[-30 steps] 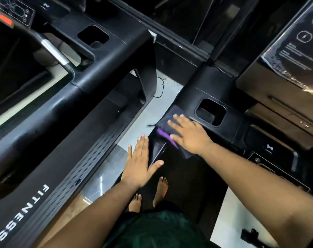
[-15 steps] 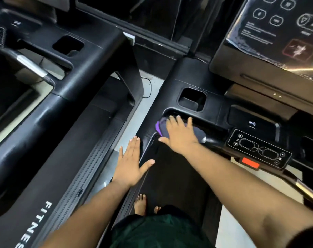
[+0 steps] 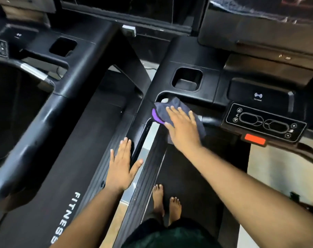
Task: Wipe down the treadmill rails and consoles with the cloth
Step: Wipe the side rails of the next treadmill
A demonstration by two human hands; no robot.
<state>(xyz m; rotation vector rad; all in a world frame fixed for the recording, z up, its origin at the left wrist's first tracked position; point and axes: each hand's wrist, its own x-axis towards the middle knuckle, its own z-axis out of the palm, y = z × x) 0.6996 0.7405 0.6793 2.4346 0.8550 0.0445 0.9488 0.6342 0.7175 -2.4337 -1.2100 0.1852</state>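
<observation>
The square cup holder (image 3: 187,80) set into the near treadmill's console (image 3: 191,56) is open at the top; only its dark floor shows. The matching cup holder (image 3: 63,46) on the neighbouring treadmill to the left is too dark inside to tell.

The right hand (image 3: 183,128) lies flat with fingers spread and extended, palm down on a grey cloth with purple trim (image 3: 167,109). It presses the cloth against the left end of the console's front crossbar (image 3: 210,120), just below the cup holder and right where the bar meets the left side rail (image 3: 143,120). Nothing is gripped; the cloth sits under the palm and fingers, with a bunched corner poking out ahead of the fingertips and a fold hanging below the wrist.

The left hand (image 3: 122,165) is open too, fingers together and thumb splayed, hovering or resting palm down near the lower left rail; whether it touches cannot be told.

To the right of the cloth, the control panel (image 3: 265,123) shows arrow icons and oval outlines, with a red-orange tab (image 3: 254,139) under it. A wireless symbol (image 3: 258,95) marks the tray above. White lettering "FITNESS" (image 3: 67,217) runs along the neighbouring treadmill's side frame. Bare feet (image 3: 167,203) stand on the belt (image 3: 197,176).
</observation>
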